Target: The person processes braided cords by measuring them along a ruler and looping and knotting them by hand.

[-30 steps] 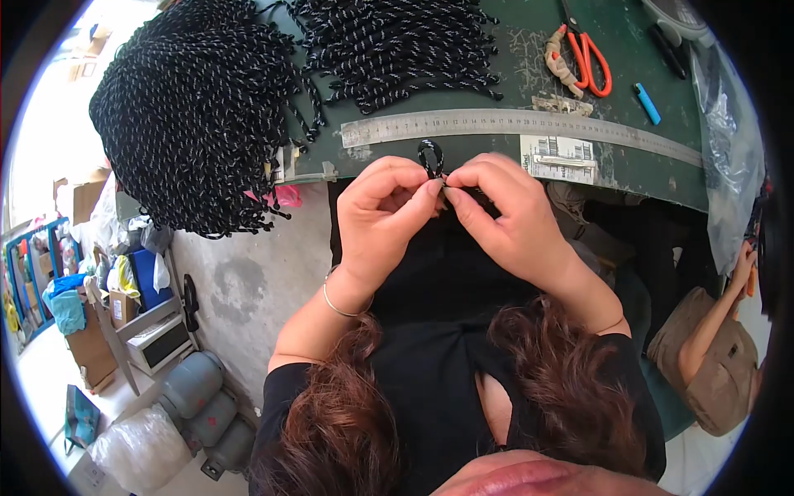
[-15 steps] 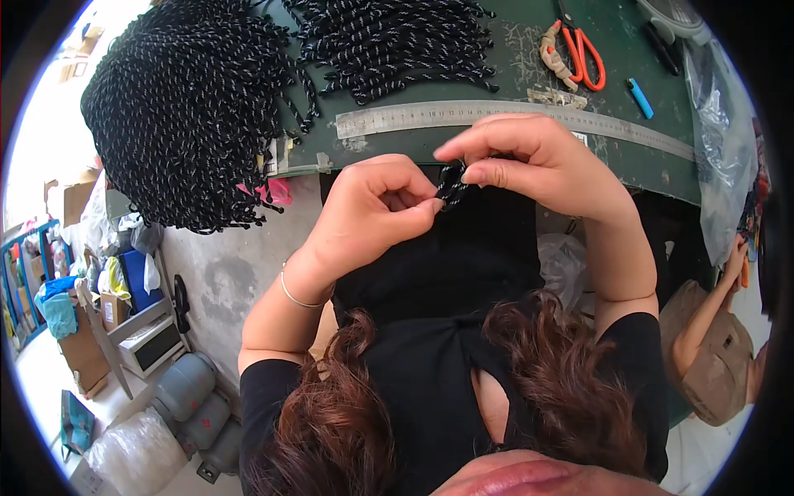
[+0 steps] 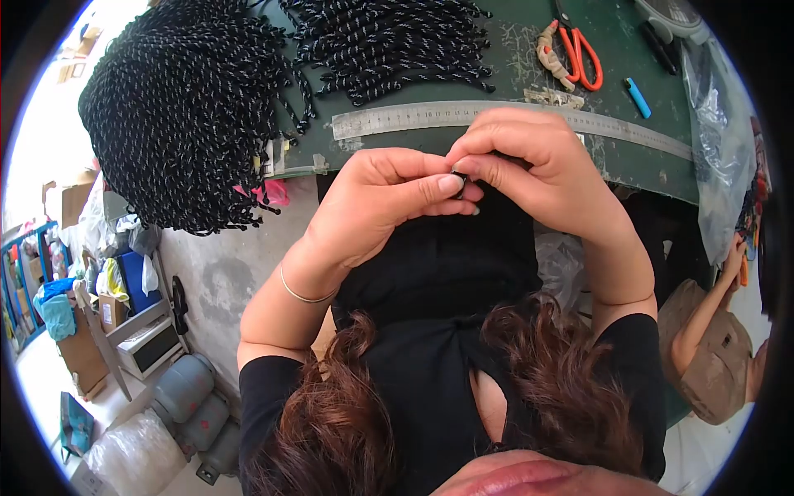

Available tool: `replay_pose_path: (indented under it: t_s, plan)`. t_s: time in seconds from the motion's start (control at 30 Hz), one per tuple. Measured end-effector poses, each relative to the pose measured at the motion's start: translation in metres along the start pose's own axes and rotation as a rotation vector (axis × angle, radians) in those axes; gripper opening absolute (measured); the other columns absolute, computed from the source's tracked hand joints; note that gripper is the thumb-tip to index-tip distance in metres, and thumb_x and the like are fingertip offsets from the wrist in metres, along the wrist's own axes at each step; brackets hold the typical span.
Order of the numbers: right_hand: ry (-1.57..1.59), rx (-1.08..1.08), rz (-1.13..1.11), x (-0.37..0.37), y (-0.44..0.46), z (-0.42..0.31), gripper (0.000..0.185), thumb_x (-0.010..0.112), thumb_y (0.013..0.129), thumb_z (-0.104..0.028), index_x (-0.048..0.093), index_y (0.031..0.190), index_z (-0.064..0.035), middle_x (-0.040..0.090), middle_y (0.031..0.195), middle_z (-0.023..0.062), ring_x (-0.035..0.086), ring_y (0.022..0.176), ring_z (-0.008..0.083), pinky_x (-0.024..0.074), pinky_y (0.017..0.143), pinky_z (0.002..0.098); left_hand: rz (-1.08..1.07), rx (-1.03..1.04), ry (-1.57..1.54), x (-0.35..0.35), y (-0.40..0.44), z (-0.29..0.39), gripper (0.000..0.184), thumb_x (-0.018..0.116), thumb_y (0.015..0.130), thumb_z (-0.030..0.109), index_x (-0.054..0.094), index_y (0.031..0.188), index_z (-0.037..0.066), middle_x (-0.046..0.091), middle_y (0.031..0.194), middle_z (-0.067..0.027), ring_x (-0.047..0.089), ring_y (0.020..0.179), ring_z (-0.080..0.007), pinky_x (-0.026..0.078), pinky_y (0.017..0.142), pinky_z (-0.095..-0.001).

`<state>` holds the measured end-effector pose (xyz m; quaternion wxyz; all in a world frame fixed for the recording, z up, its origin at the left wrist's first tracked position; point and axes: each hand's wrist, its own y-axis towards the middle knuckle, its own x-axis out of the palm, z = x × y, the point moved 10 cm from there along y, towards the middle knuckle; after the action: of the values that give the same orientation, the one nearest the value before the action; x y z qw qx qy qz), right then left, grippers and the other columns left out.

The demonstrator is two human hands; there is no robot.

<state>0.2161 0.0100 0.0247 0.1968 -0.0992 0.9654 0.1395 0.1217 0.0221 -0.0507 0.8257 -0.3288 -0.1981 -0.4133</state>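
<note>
Far left, the big pile of black-and-white cords (image 3: pixel 186 116) hung over the edge of the green table (image 3: pixel 622 51); right of it, the smaller cord bundle (image 3: pixel 393 45) lay on the tabletop, strands running roughly side to side. Steel ruler (image 3: pixel 389 121) sat in front of that bundle, its long axis across the table, partly behind the right hand's knuckles. Left hand (image 3: pixel 382 192): thumb and fingers pinched a dark piece (image 3: pixel 460 174), looked like cord, mostly covered. That piece was just off the table's near edge, in front of the body, right of the left palm and left of the right palm. Neither hand was nearer; fingertips of both met at it. Its long axis: couldn't tell, too little showed. Right hand (image 3: pixel 533 161): thumb and index also pressed together at the piece, tips right against the left thumb. Right of that, well apart from both hands, lay orange-handled scissors (image 3: pixel 590 62), then a blue lighter-like stick (image 3: pixel 638 97), then clear plastic sheeting (image 3: pixel 718 157) hanging off the table's right side.
</note>
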Motion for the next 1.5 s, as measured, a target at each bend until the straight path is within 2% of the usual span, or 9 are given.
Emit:
replay_pose_path:
  t_s: [0.23, 0.37, 0.47, 0.77, 0.87, 1.03, 1.13, 1.27, 1.5]
  plan:
    - [-0.155, -0.147, 0.069, -0.01, -0.002, -0.005, 0.009, 0.064, 0.083, 0.001, 0.066, 0.092, 0.0016, 0.061, 0.079, 0.0081, 0.057, 0.069, 0.0186, 0.0438, 0.061, 0.0291, -0.006, 0.064, 0.322, -0.014, 0.001, 0.002, 0.018, 0.061, 0.093, 0.007, 0.068, 0.103, -0.006, 0.068, 0.085, -0.0062, 0.063, 0.076, -0.0089, 0.052, 0.071, -0.0212]
    - [-0.28, -0.48, 0.042, -0.001, -0.004, -0.038, 0.01, 0.064, 0.083, 0.002, 0.065, 0.092, 0.001, 0.06, 0.08, 0.0066, 0.055, 0.068, 0.0159, 0.0414, 0.059, 0.0265, -0.075, 0.078, 0.344, -0.003, 0.004, -0.001, 0.016, 0.062, 0.093, 0.007, 0.069, 0.099, -0.005, 0.067, 0.083, -0.0039, 0.059, 0.072, -0.0068, 0.049, 0.067, -0.0197]
    - [0.035, -0.051, 0.014, -0.004, 0.016, 0.006, 0.007, 0.065, 0.082, 0.003, 0.064, 0.089, 0.0005, 0.058, 0.081, 0.0047, 0.052, 0.069, 0.0118, 0.0392, 0.058, 0.0236, -0.061, 0.138, 0.395, 0.007, 0.002, 0.01, 0.014, 0.061, 0.093, 0.007, 0.069, 0.098, -0.004, 0.067, 0.082, -0.0037, 0.06, 0.072, -0.0067, 0.049, 0.067, -0.0197]
    - [0.042, -0.009, 0.183, -0.01, -0.007, 0.01, 0.006, 0.064, 0.086, 0.0, 0.061, 0.09, 0.0021, 0.059, 0.083, 0.007, 0.054, 0.073, 0.0091, 0.0401, 0.059, 0.0217, 0.186, 0.455, 0.326, -0.002, -0.008, 0.04, 0.019, 0.062, 0.091, 0.002, 0.063, 0.109, -0.002, 0.067, 0.082, -0.0038, 0.06, 0.074, -0.0062, 0.05, 0.067, -0.0194]
    - [0.452, 0.321, 0.268, -0.006, -0.019, 0.035, 0.009, 0.065, 0.086, 0.0, 0.063, 0.094, 0.0019, 0.061, 0.086, 0.0093, 0.058, 0.077, 0.0101, 0.044, 0.062, 0.0225, 0.153, 0.437, 0.358, -0.006, -0.006, 0.033, 0.022, 0.062, 0.091, 0.0, 0.062, 0.112, -0.002, 0.067, 0.084, -0.0043, 0.061, 0.074, -0.0066, 0.05, 0.067, -0.0195]
    - [0.676, 0.306, 0.066, 0.005, -0.021, 0.042, 0.016, 0.067, 0.082, 0.004, 0.065, 0.097, 0.0009, 0.064, 0.088, 0.0098, 0.061, 0.08, 0.0142, 0.048, 0.067, 0.0243, 0.082, 0.367, 0.256, -0.012, 0.001, 0.023, 0.024, 0.062, 0.09, -0.001, 0.062, 0.114, -0.002, 0.068, 0.087, -0.0056, 0.062, 0.074, -0.0073, 0.051, 0.067, -0.0198]
    - [-0.016, -0.125, 0.087, -0.007, -0.014, 0.004, 0.022, 0.067, 0.078, 0.006, 0.066, 0.1, 0.0005, 0.066, 0.087, 0.0101, 0.063, 0.079, 0.0202, 0.0504, 0.071, 0.027, 0.07, 0.36, 0.207, -0.017, 0.004, 0.021, 0.025, 0.062, 0.09, -0.001, 0.062, 0.115, -0.002, 0.069, 0.088, -0.0062, 0.062, 0.075, -0.0077, 0.051, 0.068, -0.0201]
    - [-0.408, -0.415, 0.251, -0.008, -0.02, -0.032, 0.025, 0.067, 0.074, 0.006, 0.066, 0.099, 0.0011, 0.067, 0.087, 0.0106, 0.064, 0.08, 0.0243, 0.0516, 0.072, 0.0296, 0.113, 0.376, 0.197, -0.016, 0.004, 0.022, 0.022, 0.061, 0.09, -0.002, 0.061, 0.112, -0.004, 0.069, 0.087, -0.0084, 0.064, 0.075, -0.0098, 0.051, 0.067, -0.0202]
    - [-0.346, -0.329, 0.336, -0.008, -0.026, -0.025, 0.021, 0.068, 0.074, 0.005, 0.068, 0.095, 0.0012, 0.067, 0.091, 0.0119, 0.064, 0.08, 0.0248, 0.0519, 0.069, 0.0323, 0.177, 0.403, 0.168, -0.019, 0.008, 0.024, 0.016, 0.063, 0.089, -0.001, 0.062, 0.105, -0.003, 0.069, 0.089, -0.0072, 0.064, 0.075, -0.0094, 0.053, 0.068, -0.0206]
